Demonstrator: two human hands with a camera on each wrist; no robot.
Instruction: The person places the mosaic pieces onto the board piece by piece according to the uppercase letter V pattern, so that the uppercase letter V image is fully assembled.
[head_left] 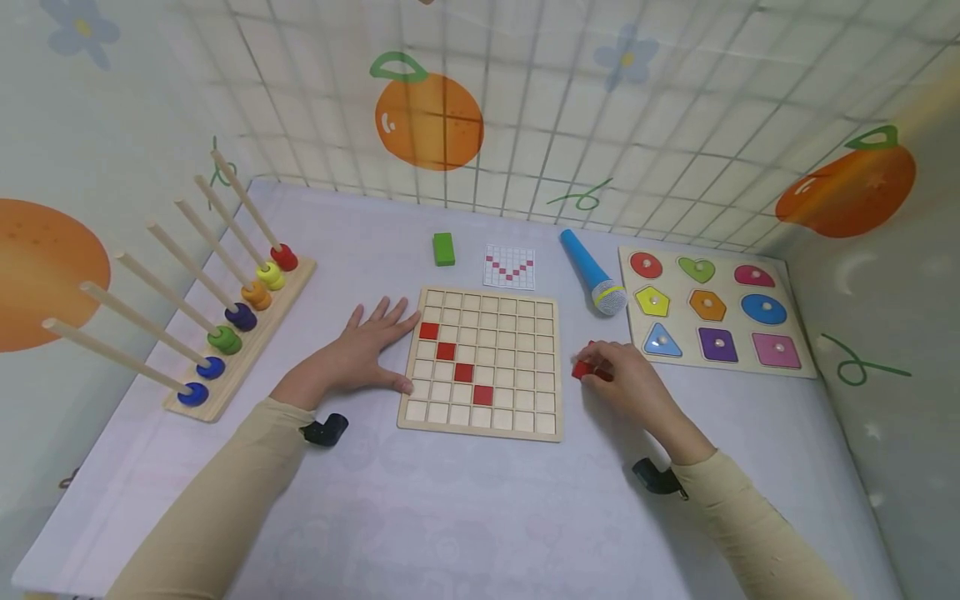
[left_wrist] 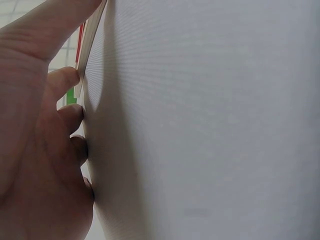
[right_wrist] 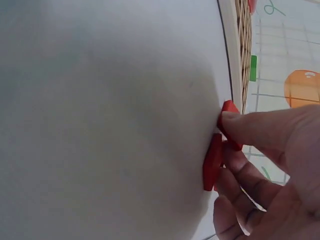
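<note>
A wooden grid board [head_left: 480, 431] lies flat in the middle of the table, with several red square tiles [head_left: 463, 372] in its cells, stepping diagonally down to the right. My left hand [head_left: 356, 354] is spread on the table at the board's left side, thumb and index fingertip touching its edge. The left wrist view shows those fingers [left_wrist: 65, 82] against the board's rim [left_wrist: 90, 45]. Right of the board, my right hand [head_left: 626, 379] pinches a red tile [right_wrist: 230, 106] between thumb and fingers. Another red tile [right_wrist: 212, 162] lies on the table under the fingers.
A wooden peg stand with coloured rings [head_left: 247, 346] is at left. Behind the board lie a green block [head_left: 444, 249], a card with a red V pattern [head_left: 510, 267] and a blue toy microphone [head_left: 588, 262]. A shape puzzle board [head_left: 723, 361] lies at right.
</note>
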